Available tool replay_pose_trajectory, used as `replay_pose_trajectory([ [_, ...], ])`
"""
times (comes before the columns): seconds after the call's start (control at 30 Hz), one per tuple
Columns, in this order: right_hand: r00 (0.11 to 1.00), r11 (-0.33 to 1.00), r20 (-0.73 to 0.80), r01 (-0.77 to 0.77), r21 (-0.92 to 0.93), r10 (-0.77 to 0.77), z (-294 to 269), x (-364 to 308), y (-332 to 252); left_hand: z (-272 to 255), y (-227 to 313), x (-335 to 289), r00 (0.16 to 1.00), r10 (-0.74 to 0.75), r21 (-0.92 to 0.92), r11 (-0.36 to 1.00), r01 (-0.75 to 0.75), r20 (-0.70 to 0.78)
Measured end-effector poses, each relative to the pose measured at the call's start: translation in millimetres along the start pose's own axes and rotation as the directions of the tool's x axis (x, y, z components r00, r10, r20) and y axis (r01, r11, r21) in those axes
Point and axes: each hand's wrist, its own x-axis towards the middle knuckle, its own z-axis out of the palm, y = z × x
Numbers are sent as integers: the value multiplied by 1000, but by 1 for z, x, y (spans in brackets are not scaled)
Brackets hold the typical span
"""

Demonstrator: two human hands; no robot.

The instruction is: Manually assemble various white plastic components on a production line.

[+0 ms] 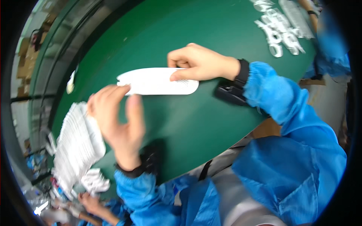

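A long, flat white plastic panel with rounded ends lies over the green table. Fine perforations show near its right end, and a small notch at its left. My right hand grips that right end, thumb on top and fingers curled at the far edge. At the other end is my left hand, blurred by motion. Its thumb and fingers are spread apart, with the fingertips close to the panel's left tip; whether they touch it I cannot tell.
A fanned stack of similar white panels stands left, with small white parts beside it. White ring-shaped pieces lie far right, near another person's blue sleeve. Another person's hand shows lower left. Black devices are strapped at my wrists.
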Motion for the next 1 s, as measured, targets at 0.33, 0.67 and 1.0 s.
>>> replay_pose_trajectory([
  [0.33,741,869,-543,-493,-41,394,-56,17,35,54,-26,-18,866,-376,-339,809,480,330],
  [0.67,692,897,-588,-415,149,418,-79,51,70,57,-23,-23,915,-323,-328,861,390,240],
  [1.0,745,678,-527,-634,-372,408,-183,-126,15,63,-19,-10,973,-88,-189,973,130,214],
])
